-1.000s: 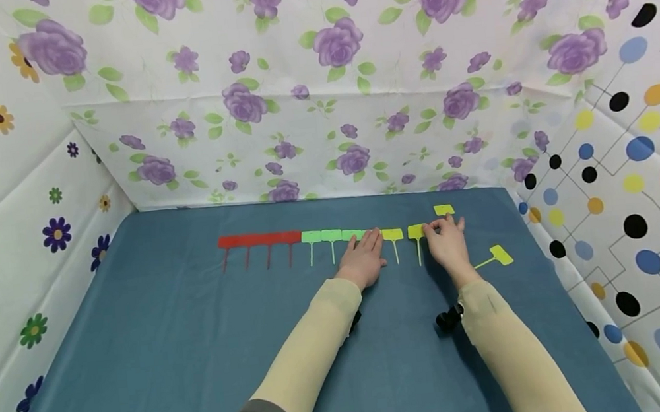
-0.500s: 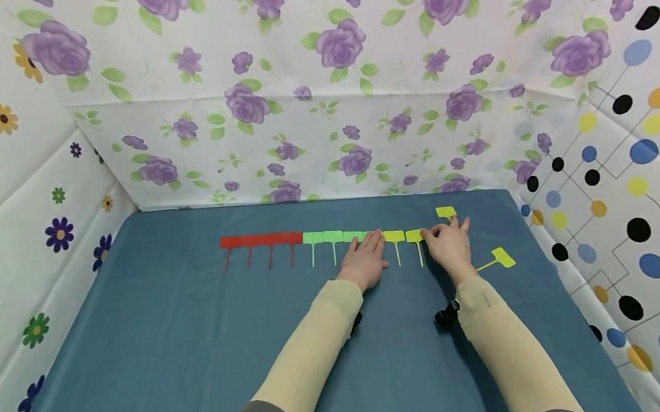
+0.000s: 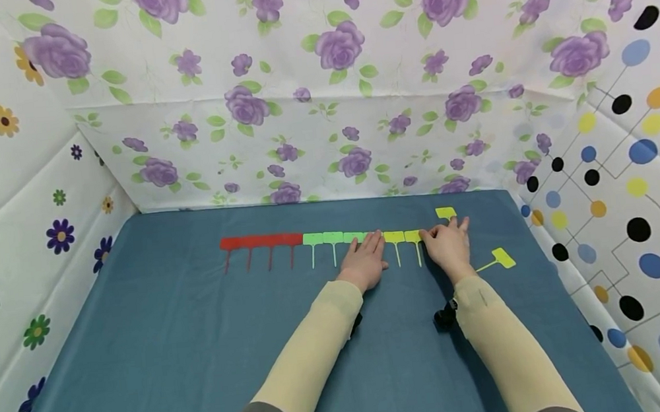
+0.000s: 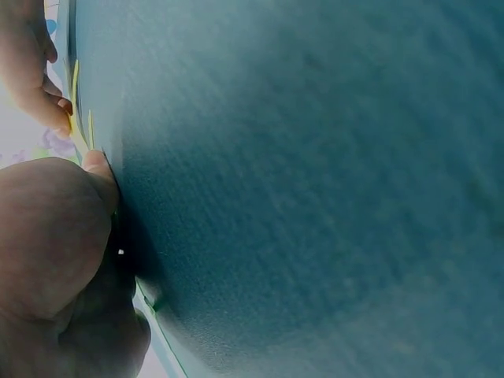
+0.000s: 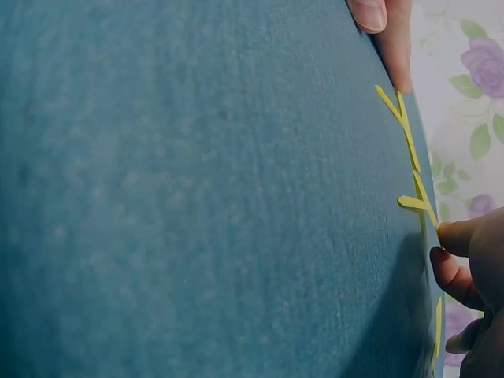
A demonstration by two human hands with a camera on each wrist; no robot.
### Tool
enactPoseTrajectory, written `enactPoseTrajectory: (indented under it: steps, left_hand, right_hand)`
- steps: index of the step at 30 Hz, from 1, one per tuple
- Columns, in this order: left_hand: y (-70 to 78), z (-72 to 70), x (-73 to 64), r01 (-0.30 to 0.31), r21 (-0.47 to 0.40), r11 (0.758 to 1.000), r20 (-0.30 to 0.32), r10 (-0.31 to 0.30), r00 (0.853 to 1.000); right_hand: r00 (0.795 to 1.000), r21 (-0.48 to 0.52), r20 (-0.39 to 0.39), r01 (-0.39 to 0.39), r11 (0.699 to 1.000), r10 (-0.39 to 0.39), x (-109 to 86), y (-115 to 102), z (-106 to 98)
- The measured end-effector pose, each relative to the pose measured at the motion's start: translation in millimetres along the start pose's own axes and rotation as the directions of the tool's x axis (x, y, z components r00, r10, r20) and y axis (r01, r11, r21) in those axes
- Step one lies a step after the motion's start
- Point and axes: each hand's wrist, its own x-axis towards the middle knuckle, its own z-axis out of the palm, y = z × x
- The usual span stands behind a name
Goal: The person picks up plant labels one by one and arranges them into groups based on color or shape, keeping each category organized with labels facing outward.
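A row of T-shaped plant labels lies across the cloth-covered table, heads edge to edge: red labels [image 3: 260, 240] at the left, then green labels [image 3: 322, 238], then yellow. My left hand [image 3: 363, 264] lies flat over the last green heads, partly hiding them, its straight fingertips beside the first yellow label [image 3: 394, 237]. At the row's right end, my right hand [image 3: 449, 247] pinches the head of another yellow label [image 3: 413, 236] between thumb and finger. In the right wrist view, the pinched label [image 5: 421, 203] meets its neighbour [image 5: 408, 130], stems lifting slightly off the cloth.
Two loose yellow labels lie near the right hand: one [image 3: 445, 211] just behind it, partly covered, and one slanted label [image 3: 503, 257] to its right. A purple-flowered sheet [image 3: 324, 140] rises along the table's back edge; a dotted sheet [image 3: 636, 229] stands at the right.
My right hand has slid the pinched yellow label left, closing the gap to the yellow label beside it. My left hand has stayed in place.
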Motion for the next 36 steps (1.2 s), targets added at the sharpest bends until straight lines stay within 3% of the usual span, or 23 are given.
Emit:
enactPoseTrajectory:
  steps: [20, 30, 36]
  left_hand:
    - [0.3, -2.3, -1.8, -0.005, 0.003, 1.0, -0.004, 0.005, 1.0]
    - [2.2, -3.2, 2.2, 0.009, -0.01, 1.0, 0.012, -0.009, 1.0]
    - [-2.1, -0.5, 5.7, -0.023, -0.041, 0.999, -0.012, 0.022, 1.0]
  right_hand:
    - [1.0, 0.022, -0.028, -0.003, 1.0, 0.003, -2.9, -0.9, 0.8]
    - [0.99, 0.061, -0.102, 0.102, 0.993, -0.095, -26.4, -22.0, -0.5]
    - [0.988, 0.102, -0.115, 0.113, 0.988, -0.102, -36.8, -26.2, -0.8]
